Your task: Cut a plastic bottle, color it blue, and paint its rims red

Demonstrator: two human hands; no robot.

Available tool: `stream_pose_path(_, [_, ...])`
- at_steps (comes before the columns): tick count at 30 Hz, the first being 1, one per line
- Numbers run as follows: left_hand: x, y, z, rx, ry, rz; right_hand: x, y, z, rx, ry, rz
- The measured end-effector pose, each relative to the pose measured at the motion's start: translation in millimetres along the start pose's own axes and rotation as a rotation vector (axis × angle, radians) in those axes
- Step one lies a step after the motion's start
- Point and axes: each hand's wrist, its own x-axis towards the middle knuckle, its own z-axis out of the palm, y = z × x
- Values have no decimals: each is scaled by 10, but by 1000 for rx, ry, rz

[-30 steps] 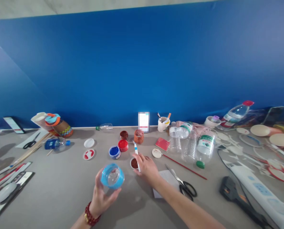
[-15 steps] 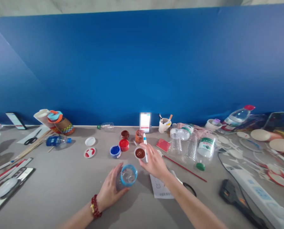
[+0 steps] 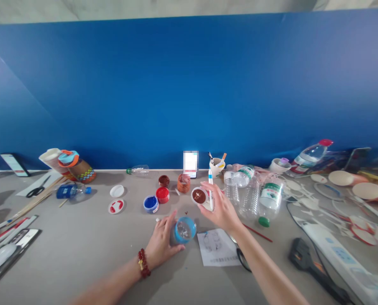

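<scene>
My left hand (image 3: 165,237), with a beaded bracelet at the wrist, is curled round a clear plastic cup with a blue rim (image 3: 185,230). Inside that cup something clear shows, too indistinct to name. My right hand (image 3: 220,207) holds a small white cup (image 3: 204,206) with brown paint in its opening, tilted toward me. A white and blue marker pen (image 3: 211,180) stands up between the same fingers. To the left of the cup sit open paint jars: blue (image 3: 151,203), red (image 3: 162,195) and dark brown (image 3: 164,181). A reddish-brown jar (image 3: 183,184) stands behind.
A paper with a drawing (image 3: 217,250) lies below my right hand, partly over scissors (image 3: 243,259). Clear plastic bottles (image 3: 271,197) crowd the right, with a power strip (image 3: 331,245) and a black glue gun (image 3: 306,256). Two lids (image 3: 117,191) lie at left.
My right hand has moved right with the white cup and pen, tilting the cup more. The left hand has shifted right with the blue-rimmed cup. More of the paper shows.
</scene>
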Motion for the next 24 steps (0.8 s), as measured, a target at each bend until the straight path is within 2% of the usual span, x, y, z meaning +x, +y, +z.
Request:
stream_pose_path(4, [-11, -30, 30, 18, -14, 17, -8, -15, -2, 17, -13, -24])
stream_pose_path(6, [-34, -65, -13, -11, -30, 49, -8, -22, 0, 38, -14, -30])
stream_pose_path(9, [-55, -108, -221, -145, -38, 130, -6, -69, -21, 102, -17, -37])
stream_pose_path(11, [-20, -84, -426, -267, 27, 157, -3, -138, -39, 167, -19, -37])
stream_pose_path(13, [77, 12, -614, -487, 152, 60, 4, -238, -38, 229, -12, -49])
stream_pose_path(15, [219, 162, -734, -794, 156, -95, 17, -355, -15, 271, -6, -77])
stream_pose_path(18, [422, 376, -770, -1217, -97, -224, 45, -522, 43, 324, -5, -127])
stream_pose_path(19, [465, 418, -760, -1284, -140, -264, 55, -565, 62, 340, -10, -141])
stream_pose_path(20, [492, 442, -745, -1307, -129, -294, 63, -599, 81, 351, -14, -153])
stream_pose_path(24, [490, 399, -697, -1243, 16, -357, 89, -645, 158, 374, -16, -180])
